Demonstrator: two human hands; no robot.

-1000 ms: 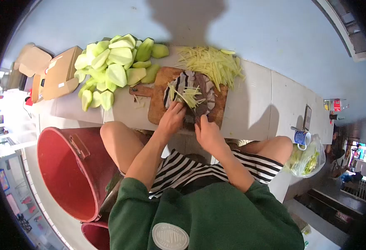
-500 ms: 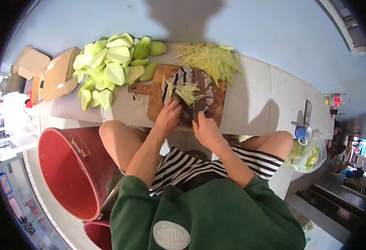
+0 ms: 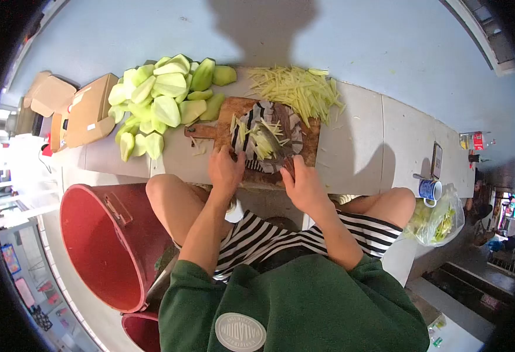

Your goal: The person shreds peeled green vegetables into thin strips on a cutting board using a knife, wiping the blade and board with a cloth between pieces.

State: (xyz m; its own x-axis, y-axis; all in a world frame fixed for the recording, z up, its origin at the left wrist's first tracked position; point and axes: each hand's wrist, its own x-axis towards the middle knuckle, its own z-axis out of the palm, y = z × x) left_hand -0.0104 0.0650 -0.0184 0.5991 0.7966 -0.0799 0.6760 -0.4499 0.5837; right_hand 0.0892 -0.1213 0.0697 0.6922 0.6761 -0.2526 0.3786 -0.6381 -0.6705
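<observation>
A wooden cutting board (image 3: 311,154) with a handle on its left lies on the counter. On it is a crumpled striped cloth (image 3: 297,130) with pale green strips (image 3: 263,148) on top. My right hand (image 3: 305,186) is closed around the handle of a knife (image 3: 280,154), whose broad grey blade lies over the cloth among the strips. My left hand (image 3: 226,171) is at the board's front left edge, beside the cloth, with its fingers curled. Whatever those fingers may grip is hidden.
Peeled green fruit pieces (image 3: 166,110) are heaped left of the board. Behind it lies a pile of cut strips (image 3: 301,88). Cardboard boxes (image 3: 90,117) stand far left, a red bin (image 3: 102,246) below. At right are a mug (image 3: 429,189), a phone (image 3: 437,161) and a plastic bag (image 3: 439,223).
My left hand has moved left and down, away from the strips toward the board's edge. My right hand still holds the knife; the strips on the cloth have shifted. The view has moved slightly.
</observation>
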